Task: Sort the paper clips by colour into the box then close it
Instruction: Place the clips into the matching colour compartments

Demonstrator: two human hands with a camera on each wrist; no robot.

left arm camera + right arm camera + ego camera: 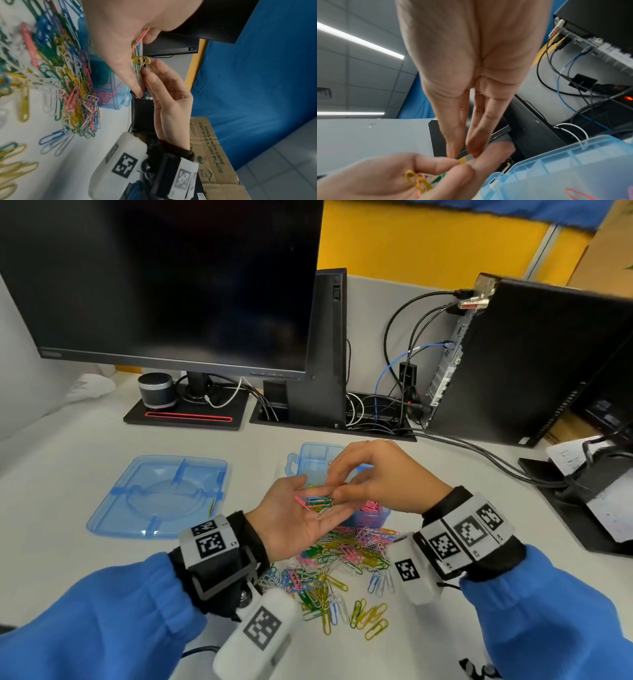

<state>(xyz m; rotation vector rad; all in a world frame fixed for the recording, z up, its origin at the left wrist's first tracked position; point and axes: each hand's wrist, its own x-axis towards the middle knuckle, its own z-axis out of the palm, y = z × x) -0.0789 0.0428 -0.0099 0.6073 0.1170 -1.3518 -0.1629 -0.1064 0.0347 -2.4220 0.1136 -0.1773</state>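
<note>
My left hand (298,522) is palm up over the blue box (310,453), and a small mixed bunch of paper clips (317,503) lies on its relaxed fingers. My right hand (342,491) reaches in from the right, and its thumb and forefinger pinch a clip at the end of that bunch. The left wrist view shows the bunch (138,56) between my left hand (120,40) and the right fingertips (147,75). Pink clips (371,506) fill a near compartment of the box. A big loose pile of coloured clips (342,559) lies on the table below my hands.
The box's blue lid (157,494) lies open side up to the left. A monitor (171,285), a small speaker (157,390) and a black computer (531,354) with cables (479,453) stand behind. Papers (609,501) lie at the right edge.
</note>
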